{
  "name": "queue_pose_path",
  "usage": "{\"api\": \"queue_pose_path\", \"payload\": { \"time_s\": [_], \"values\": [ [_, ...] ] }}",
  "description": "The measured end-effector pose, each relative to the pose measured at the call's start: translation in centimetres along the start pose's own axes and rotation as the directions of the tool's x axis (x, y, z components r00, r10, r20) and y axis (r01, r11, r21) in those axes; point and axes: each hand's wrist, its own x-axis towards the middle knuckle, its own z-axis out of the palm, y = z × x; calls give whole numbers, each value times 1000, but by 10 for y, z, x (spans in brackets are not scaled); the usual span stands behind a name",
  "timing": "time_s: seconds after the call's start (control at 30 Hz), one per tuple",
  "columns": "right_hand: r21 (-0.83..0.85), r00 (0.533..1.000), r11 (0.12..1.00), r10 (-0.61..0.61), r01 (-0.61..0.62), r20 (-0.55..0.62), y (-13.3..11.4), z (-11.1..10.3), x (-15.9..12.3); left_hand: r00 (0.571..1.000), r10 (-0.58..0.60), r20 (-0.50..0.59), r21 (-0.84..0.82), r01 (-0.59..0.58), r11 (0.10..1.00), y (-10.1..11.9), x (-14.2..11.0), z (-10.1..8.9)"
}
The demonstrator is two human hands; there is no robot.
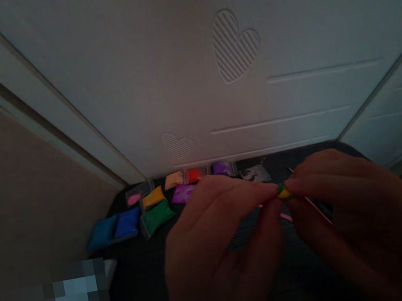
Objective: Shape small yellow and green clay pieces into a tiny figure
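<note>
Two hands, left [220, 240] and right [356, 216], pinch one small green-and-yellow piece [284, 192] between their fingertips, each grip closed on it. Beyond the left grip, colored packets [158, 216] lie on the dark bench [139, 286].

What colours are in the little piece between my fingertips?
The small piece is yellow and green, best seen in the head view.

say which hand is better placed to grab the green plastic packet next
Probably the left hand: it's nearer the packet than the right hand, though both pinch a small green-and-yellow piece.
</note>
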Motion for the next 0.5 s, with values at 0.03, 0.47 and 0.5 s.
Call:
{"api": "queue_pose_path", "payload": {
  "time_s": [0.03, 0.47, 0.5],
  "values": [
    [6, 1000, 1000, 12, -12, 13, 0, 0, 0, 1000, 3, -5, 5, -3, 1000, 0, 0, 0],
    [-33, 998, 999, -21, 23, 61, 0, -1, 4, 994, -18, -104, -9, 18, 1000, 2, -3, 7],
    [-34, 998, 999, -17, 19, 62, 0, -1, 4, 993, -18, -112, -2, 18, 1000, 2, -3, 8]
  ]
}}
